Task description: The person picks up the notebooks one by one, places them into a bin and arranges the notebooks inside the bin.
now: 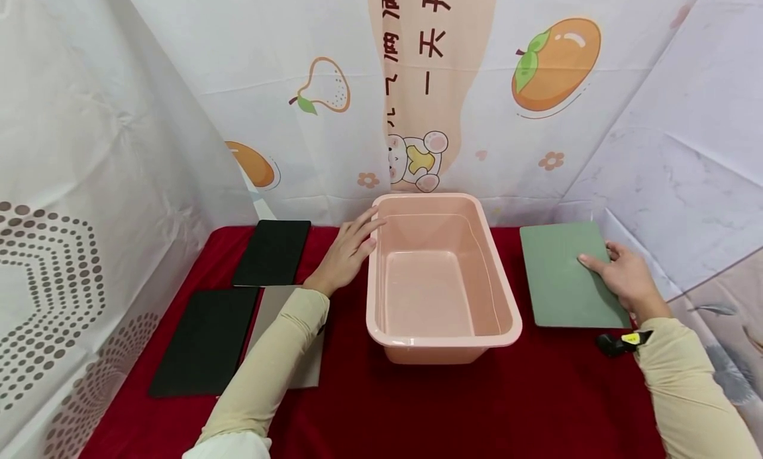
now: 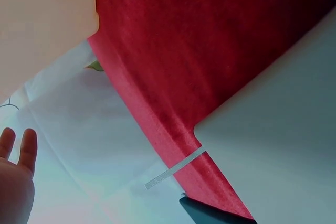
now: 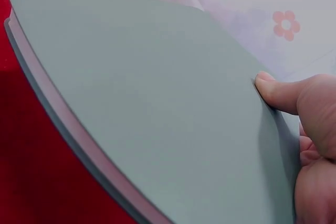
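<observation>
An empty pink plastic tub (image 1: 441, 273) stands in the middle of the red cloth. My left hand (image 1: 352, 247) lies at its far left corner, fingers straight and touching the rim; its fingertips (image 2: 18, 148) show in the left wrist view beside the tub wall (image 2: 42, 19). A flat green board (image 1: 563, 273) lies to the right of the tub. My right hand (image 1: 616, 273) pinches the board's right edge. In the right wrist view the thumb (image 3: 278, 92) presses on top of the board (image 3: 147, 93) and the fingers curl under its edge.
Two black boards (image 1: 272, 252) (image 1: 205, 340) and a grey board (image 1: 286, 326) lie left of the tub, the grey one partly under my left forearm. Printed curtains wall in the red cloth (image 1: 453, 406) at the back and both sides.
</observation>
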Motion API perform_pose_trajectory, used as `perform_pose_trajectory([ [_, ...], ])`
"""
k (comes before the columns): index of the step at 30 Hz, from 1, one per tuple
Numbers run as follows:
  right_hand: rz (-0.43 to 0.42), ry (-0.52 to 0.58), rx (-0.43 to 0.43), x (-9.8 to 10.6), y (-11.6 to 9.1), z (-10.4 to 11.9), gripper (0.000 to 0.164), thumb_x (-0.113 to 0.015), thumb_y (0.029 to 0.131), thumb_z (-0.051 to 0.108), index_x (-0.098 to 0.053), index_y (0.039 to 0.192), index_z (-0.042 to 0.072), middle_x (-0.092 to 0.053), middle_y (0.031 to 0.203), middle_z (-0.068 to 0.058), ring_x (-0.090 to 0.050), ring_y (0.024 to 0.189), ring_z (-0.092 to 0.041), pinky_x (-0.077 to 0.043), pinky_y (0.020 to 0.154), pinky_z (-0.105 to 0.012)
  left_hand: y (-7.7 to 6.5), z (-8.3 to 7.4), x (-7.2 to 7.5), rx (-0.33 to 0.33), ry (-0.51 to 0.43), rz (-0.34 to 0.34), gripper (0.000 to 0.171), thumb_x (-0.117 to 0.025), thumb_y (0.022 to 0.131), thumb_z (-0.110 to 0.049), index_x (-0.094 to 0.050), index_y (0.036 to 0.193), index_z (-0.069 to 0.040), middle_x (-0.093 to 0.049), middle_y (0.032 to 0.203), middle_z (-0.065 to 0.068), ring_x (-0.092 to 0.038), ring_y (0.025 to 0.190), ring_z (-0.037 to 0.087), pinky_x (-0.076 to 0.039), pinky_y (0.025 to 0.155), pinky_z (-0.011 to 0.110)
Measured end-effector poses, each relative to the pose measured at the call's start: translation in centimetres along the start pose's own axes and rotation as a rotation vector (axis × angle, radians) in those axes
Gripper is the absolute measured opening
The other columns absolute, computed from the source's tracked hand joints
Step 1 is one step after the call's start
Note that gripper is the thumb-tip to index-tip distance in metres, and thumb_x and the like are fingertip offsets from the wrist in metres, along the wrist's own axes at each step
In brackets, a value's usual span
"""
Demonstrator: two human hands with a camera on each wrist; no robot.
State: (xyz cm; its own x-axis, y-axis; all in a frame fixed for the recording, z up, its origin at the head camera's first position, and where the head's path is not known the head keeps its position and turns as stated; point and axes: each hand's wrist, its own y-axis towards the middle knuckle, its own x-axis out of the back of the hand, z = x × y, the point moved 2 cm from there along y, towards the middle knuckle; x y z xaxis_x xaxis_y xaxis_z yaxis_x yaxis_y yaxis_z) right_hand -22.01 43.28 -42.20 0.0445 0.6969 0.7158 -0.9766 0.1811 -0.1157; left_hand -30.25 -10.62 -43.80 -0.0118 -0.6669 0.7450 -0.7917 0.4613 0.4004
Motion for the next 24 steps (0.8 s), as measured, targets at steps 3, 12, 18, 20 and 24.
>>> perform_pose_trajectory([
  [3, 0.005, 0.009, 0.006, 0.3, 0.0, 0.5, 0.096, -0.052, 0.102, 0.051, -0.006, 0.158, -0.012, -0.027, 0.152, -0.048, -0.05, 0.121, -0.059, -0.057, 0.069, -0.041, -0.1, 0.0, 0.1, -0.003, -0.005, -0.003, 0.05, -0.03, 0.108, -0.049, -0.042, 0.154, -0.034, -0.018, 0.17, -0.017, -0.038, 0.136, 0.024, -0.037, 0.113, 0.052],
  [12, 0.003, 0.001, 0.01, 1.8, -0.2, 1.7, 0.097, -0.053, 0.102, 0.052, -0.005, 0.158, -0.012, -0.028, 0.15, -0.049, -0.067, 0.087, -0.023, -0.06, 0.065, -0.041, 0.1, 0.0, -0.5, -0.026, -0.026, -0.011, 0.051, -0.029, 0.109, -0.049, -0.043, 0.154, -0.031, -0.02, 0.17, -0.014, -0.037, 0.138, 0.024, -0.036, 0.113, 0.051],
  [18, -0.014, -0.015, 0.027, 2.2, 0.0, 2.7, 0.097, -0.053, 0.101, 0.053, -0.009, 0.158, -0.013, -0.031, 0.149, -0.049, -0.067, 0.084, -0.021, -0.059, 0.062, -0.036, 0.0, -0.1, -0.3, -0.02, -0.051, -0.031, 0.048, -0.032, 0.109, -0.046, -0.047, 0.151, -0.03, -0.022, 0.17, -0.012, -0.039, 0.136, 0.026, -0.036, 0.111, 0.052],
  [20, -0.014, -0.004, 0.028, 2.4, 0.1, 3.1, 0.096, -0.053, 0.101, 0.053, -0.01, 0.158, -0.012, -0.032, 0.15, -0.048, -0.061, 0.074, -0.002, -0.058, 0.061, -0.033, -0.1, -0.1, -0.2, -0.012, -0.053, -0.029, 0.048, -0.032, 0.109, -0.047, -0.047, 0.151, -0.03, -0.022, 0.17, -0.013, -0.039, 0.135, 0.026, -0.036, 0.111, 0.052],
  [24, -0.006, 0.025, 0.022, 2.8, 0.0, 3.6, 0.095, -0.053, 0.101, 0.055, -0.009, 0.161, -0.005, -0.032, 0.153, -0.044, -0.055, 0.069, 0.01, -0.058, 0.061, -0.031, 0.0, -0.1, -0.3, -0.01, -0.052, -0.02, 0.049, -0.031, 0.109, -0.047, -0.046, 0.152, -0.028, -0.021, 0.17, -0.013, -0.038, 0.137, 0.026, -0.036, 0.112, 0.053],
])
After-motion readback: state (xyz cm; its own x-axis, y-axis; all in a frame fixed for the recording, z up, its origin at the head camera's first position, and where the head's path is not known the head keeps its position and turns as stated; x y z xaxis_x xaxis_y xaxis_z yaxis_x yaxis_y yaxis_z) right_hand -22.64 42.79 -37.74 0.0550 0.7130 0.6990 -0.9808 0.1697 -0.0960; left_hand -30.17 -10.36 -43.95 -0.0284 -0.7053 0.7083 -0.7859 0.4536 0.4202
